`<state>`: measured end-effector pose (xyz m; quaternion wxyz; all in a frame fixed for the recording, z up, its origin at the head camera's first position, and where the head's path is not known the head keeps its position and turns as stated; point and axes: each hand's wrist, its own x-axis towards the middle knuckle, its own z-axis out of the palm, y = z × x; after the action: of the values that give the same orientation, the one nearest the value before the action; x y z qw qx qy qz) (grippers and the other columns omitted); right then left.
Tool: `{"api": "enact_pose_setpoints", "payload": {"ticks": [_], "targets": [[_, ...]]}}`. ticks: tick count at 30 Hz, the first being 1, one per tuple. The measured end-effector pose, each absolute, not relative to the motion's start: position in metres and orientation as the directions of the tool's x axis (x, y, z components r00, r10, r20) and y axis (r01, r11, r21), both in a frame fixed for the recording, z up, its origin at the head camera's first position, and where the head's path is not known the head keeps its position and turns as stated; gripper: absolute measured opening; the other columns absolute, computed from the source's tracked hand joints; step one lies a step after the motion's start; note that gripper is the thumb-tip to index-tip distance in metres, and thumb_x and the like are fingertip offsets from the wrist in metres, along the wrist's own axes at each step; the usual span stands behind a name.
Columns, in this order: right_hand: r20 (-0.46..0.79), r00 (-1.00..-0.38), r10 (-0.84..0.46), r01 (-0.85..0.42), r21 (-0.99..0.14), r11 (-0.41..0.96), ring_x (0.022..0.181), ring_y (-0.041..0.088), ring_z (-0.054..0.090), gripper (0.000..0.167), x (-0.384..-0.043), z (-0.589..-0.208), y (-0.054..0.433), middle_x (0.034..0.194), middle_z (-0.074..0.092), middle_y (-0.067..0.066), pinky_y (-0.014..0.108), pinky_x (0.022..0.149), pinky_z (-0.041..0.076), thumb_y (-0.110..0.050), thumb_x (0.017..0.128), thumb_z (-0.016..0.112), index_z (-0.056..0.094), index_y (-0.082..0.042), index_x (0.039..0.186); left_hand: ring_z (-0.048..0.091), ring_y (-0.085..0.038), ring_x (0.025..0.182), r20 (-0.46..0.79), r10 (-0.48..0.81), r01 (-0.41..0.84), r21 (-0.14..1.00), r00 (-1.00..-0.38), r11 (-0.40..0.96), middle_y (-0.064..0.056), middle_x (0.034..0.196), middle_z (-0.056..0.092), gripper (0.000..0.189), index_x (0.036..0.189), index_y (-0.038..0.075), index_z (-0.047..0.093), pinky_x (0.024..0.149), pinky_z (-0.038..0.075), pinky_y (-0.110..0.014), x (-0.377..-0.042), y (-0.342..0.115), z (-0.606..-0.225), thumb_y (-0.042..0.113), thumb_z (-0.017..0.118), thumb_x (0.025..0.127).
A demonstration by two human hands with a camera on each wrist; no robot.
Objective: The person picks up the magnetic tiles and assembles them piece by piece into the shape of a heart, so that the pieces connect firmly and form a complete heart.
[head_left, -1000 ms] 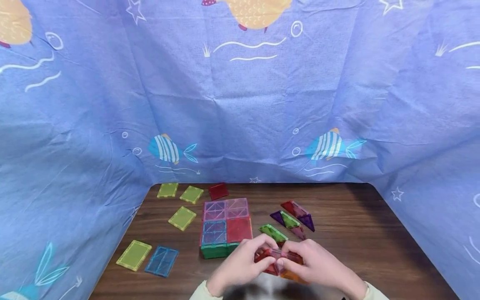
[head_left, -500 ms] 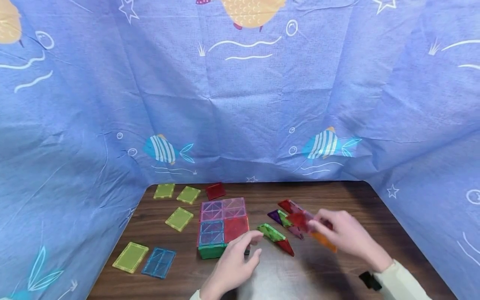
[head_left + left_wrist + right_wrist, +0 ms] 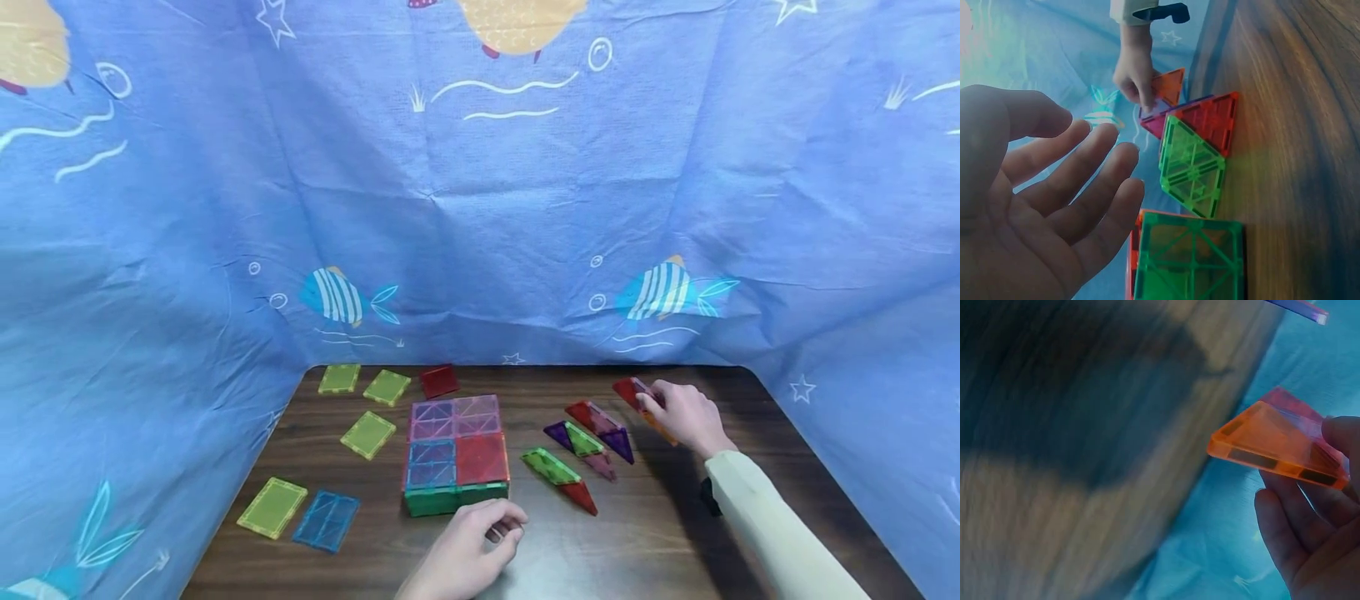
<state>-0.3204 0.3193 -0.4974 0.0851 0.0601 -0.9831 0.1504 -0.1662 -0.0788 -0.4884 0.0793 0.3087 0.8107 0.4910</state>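
Observation:
At the right of the table my right hand [image 3: 687,418] pinches a strip of joined magnetic triangle tiles [image 3: 628,392] with red, pink and orange parts. The right wrist view shows its orange triangle [image 3: 1266,439] held between thumb and fingers. My left hand [image 3: 472,546] holds nothing, its fingers loosely bent, just in front of a box of magnetic tiles [image 3: 482,458]. That box has a green side [image 3: 1191,265] and a top of red, blue, pink and purple squares. Between the hands lie more triangle strips: a green and red one [image 3: 553,468], a purple, green and pink one [image 3: 583,440], and a red, pink and purple one [image 3: 600,420].
Several yellow-green square tiles [image 3: 368,435] lie at the left, with a blue tile [image 3: 326,521] near the front. A dark red tile [image 3: 438,381] is by the back edge. A blue fish-print cloth [image 3: 495,208] hangs around the table's back and sides.
Both hands held the strip together at the front. The left let go and stayed near the box; the right carried the strip away to the right and back, beside the other strips.

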Motion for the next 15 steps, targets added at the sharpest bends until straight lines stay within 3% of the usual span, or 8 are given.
{"api": "enact_pose_setpoints", "payload": {"ticks": [6, 12, 15], "targets": [[0.157, -0.983, -0.091, -0.134, -0.289, 0.948, 0.060, 0.018, 0.053, 0.024, -0.329, -0.506, 0.319, 0.069, 0.063, 0.000, 0.034, 0.048, 0.039, -0.036, 0.098, 0.066, 0.069, -0.015, 0.087, 0.060, 0.007, 0.086, 0.194, 0.603, 0.459, 0.828, -0.774, 0.322, -0.002, 0.098, 0.072, 0.013, 0.108, 0.012, 0.070, 0.076, 0.054, -0.019, -0.166, -0.083, -0.492, 0.014, 0.060, 0.100], [0.147, -0.983, -0.107, -0.147, -0.297, 0.943, 0.059, 0.018, 0.050, 0.024, -0.336, -0.514, 0.315, 0.067, 0.059, -0.002, 0.034, 0.048, 0.037, -0.037, 0.097, 0.067, 0.069, -0.015, 0.087, 0.060, 0.008, 0.085, 0.119, 0.598, 0.393, 0.850, -0.793, 0.351, 0.004, 0.096, 0.072, 0.013, 0.107, 0.014, 0.072, 0.077, 0.055, -0.021, -0.166, -0.088, -0.492, 0.016, 0.060, 0.101], [0.112, -0.987, -0.112, -0.140, -0.296, 0.945, 0.061, 0.019, 0.051, 0.026, -0.339, -0.520, 0.311, 0.069, 0.060, 0.000, 0.035, 0.049, 0.038, -0.038, 0.097, 0.067, 0.069, -0.013, 0.090, 0.059, 0.008, 0.085, 0.144, 0.597, 0.417, 0.839, -0.789, 0.350, 0.003, 0.095, 0.073, 0.013, 0.107, 0.013, 0.072, 0.076, 0.055, -0.021, -0.164, -0.092, -0.494, 0.015, 0.061, 0.100]]}}
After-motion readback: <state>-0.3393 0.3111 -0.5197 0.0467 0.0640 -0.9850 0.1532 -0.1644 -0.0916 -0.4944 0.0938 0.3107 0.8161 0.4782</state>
